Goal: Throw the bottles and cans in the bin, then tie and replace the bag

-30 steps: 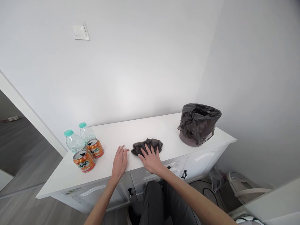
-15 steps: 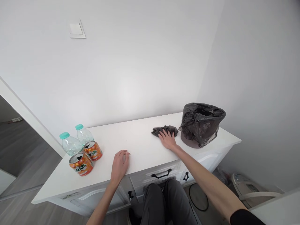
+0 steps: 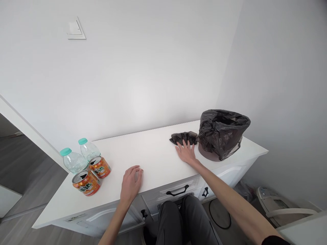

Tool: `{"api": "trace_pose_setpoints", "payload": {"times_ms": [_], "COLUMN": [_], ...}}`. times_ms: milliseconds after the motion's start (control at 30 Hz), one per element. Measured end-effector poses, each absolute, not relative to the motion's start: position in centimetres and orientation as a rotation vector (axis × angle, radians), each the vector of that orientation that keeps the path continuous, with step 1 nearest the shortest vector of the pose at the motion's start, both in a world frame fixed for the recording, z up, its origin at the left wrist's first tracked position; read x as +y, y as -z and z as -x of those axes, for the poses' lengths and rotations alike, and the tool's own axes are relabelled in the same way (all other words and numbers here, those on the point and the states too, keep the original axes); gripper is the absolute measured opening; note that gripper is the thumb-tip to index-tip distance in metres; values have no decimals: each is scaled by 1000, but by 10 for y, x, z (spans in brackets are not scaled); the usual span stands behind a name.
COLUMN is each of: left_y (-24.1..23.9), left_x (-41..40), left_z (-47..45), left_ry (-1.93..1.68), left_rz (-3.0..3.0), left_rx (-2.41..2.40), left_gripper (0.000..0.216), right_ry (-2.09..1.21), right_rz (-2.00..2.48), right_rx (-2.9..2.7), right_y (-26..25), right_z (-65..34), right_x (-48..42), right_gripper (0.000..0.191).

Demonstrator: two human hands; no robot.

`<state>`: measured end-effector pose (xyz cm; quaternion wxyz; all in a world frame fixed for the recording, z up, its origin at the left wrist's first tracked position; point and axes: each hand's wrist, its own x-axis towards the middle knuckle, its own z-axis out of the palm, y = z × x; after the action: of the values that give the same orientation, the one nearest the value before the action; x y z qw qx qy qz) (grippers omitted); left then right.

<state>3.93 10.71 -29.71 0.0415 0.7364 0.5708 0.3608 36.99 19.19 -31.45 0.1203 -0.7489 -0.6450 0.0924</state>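
Black plastic (image 3: 182, 137) lies crumpled under the spread fingers of the right hand (image 3: 186, 153); right of it stands a bin (image 3: 209, 155). The left hand (image 3: 131, 184) is loosely curled.

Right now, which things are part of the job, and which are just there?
In the job:
- crumpled bag, touched by the right hand
- perhaps the lined bin

Seemingly just there:
- two bottles
- two cans
- switch
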Motion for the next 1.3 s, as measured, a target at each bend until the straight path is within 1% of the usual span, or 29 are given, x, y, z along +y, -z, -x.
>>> {"api": "trace_pose_setpoints", "payload": {"times_ms": [100, 233, 333, 433, 533, 733, 900, 1133, 1300], "left_y": [295, 299, 306, 310, 310, 301, 297, 290, 286], "left_x": [104, 105, 110, 113, 114, 110, 108, 100, 98], "left_z": [-39, -37, -35, -33, -32, -32, -30, -30, -31], "left_ry": [-1098, -1071, -1063, -1070, -1061, -1043, -1053, -973, -970], "left_rz": [-2266, -2250, -2258, -2265, -2233, -2180, -2140, -1983, -1925], "left_rx": [1738, 1745, 1750, 1738, 1729, 1696, 1678, 1724, 1714], "left_gripper": [34, 34, 33, 32, 33, 36, 38, 45, 43], "right_ry": [-233, -174, -94, -93, -148, -211, -252, -272, -264], "right_rz": [2177, 2165, 2123, 2091, 2046, 1941, 1970, 1959, 1950], "right_rx": [-1903, -1834, -1845, -1912, -2007, -2108, -2109, -2115, -2097], "right_y": [315, 332, 345, 350, 349, 340, 331, 332, 333], "right_z": [-392, -411, -412, -406, -399, -392, -390, -392, -390], "right_x": [209, 226, 224, 205, 176, 126, 119, 118, 115], "right_gripper": [71, 70, 72, 75, 78, 76, 75, 75, 72]}}
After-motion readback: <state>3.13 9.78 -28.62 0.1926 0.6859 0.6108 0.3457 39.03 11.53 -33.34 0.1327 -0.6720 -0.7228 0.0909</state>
